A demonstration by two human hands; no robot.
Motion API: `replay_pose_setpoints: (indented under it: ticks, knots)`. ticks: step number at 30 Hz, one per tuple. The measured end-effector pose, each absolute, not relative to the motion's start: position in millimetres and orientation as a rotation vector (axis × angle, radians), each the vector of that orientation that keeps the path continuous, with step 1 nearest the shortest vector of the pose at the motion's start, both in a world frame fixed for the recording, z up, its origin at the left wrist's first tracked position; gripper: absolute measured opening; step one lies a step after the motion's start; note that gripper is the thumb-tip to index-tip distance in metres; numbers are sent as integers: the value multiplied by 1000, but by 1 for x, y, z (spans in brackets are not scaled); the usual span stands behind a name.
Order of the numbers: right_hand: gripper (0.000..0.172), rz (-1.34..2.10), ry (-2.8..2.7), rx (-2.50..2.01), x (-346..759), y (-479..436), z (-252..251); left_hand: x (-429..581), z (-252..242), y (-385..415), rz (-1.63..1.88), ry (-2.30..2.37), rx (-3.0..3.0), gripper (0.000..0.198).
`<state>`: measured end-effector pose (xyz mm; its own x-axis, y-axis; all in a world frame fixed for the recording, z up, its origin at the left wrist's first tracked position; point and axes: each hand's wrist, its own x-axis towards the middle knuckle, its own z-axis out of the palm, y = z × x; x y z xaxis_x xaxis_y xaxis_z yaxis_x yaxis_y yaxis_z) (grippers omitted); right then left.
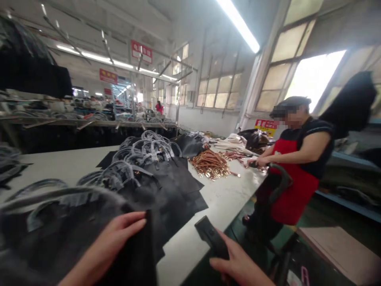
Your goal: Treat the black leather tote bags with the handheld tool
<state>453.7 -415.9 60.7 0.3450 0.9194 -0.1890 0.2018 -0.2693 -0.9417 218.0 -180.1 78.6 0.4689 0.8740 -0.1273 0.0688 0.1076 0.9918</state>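
Edges and room first. The table [186, 242] has a bare strip along its right edge, running from near my grips up to the brown straps [208, 162]; past that edge is green floor [236, 228]. Black bags [166, 194] with wrapped handles [151, 147] crowd the table's left and middle, their corners jutting into the strip. A co-worker [294, 190] in a red apron stands farther along the right edge, well apart from me.

Left grip [123, 226]: closed in a pinch, thumb and fingers together on the upper edge of a black piece [143, 256], which stands upright just in front of the bags. Right grip [235, 254]: wrapped round a black tool [212, 235], its blunt end clear of the grip and pointing up-left over the bare strip.

Pose: left forearm slants in from lower left, fingers pointing right; right forearm enters from lower right, thumb across the tool's near side
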Motion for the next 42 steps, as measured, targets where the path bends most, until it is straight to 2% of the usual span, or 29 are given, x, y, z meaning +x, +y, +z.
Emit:
replay_pose_setpoints:
  ticks: [2, 3, 6, 8, 11, 14, 17, 23, 27, 31, 33, 36, 39, 42]
  knots:
    - [75, 1016, -978, -1738, 459, -419, 52, 228, 55, -190, 559, 974, 1834, 24]
    - [76, 1041, -988, -1745, 462, -419, 48, 232, 39, -195, 499, 987, 2079, 23]
    - [74, 1133, -1058, -1793, 463, -410, 38, 236, -9, -215, 414, 1150, 2586, 35]
    - [70, 1193, -1105, -1814, 459, -399, 35, 231, -31, -229, 480, 1250, 2742, 42]
    - [60, 1311, -1164, -1805, 451, -380, 34, 223, -47, -241, 642, 1239, 2863, 42]
    - [54, 1446, -1217, -1805, 446, -362, 35, 219, -50, -242, 733, 1119, 2908, 38]
    - [45, 1540, -1246, -1823, 443, -343, 36, 218, -50, -241, 674, 992, 2892, 34]
    - [30, 1521, -1259, -1890, 430, -314, 40, 219, -56, -241, 490, 826, 2846, 43]
    - [32, 1573, -1249, -1926, 434, -321, 44, 220, -61, -244, 640, 1084, 2792, 32]
    - [30, 1608, -1203, -1944, 435, -323, 42, 222, -62, -245, 673, 1176, 2723, 32]
    - [33, 1436, -1244, -1977, 430, -315, 41, 222, -61, -246, 666, 1140, 2712, 32]
    - [47, 1025, -1287, -2031, 422, -303, 45, 222, -59, -246, 683, 1146, 2696, 33]
    - [53, 838, -1281, -2086, 424, -303, 57, 219, -53, -243, 700, 1298, 2649, 45]
    - [54, 981, -1320, -2082, 428, -314, 62, 213, -41, -230, 593, 1381, 2615, 62]
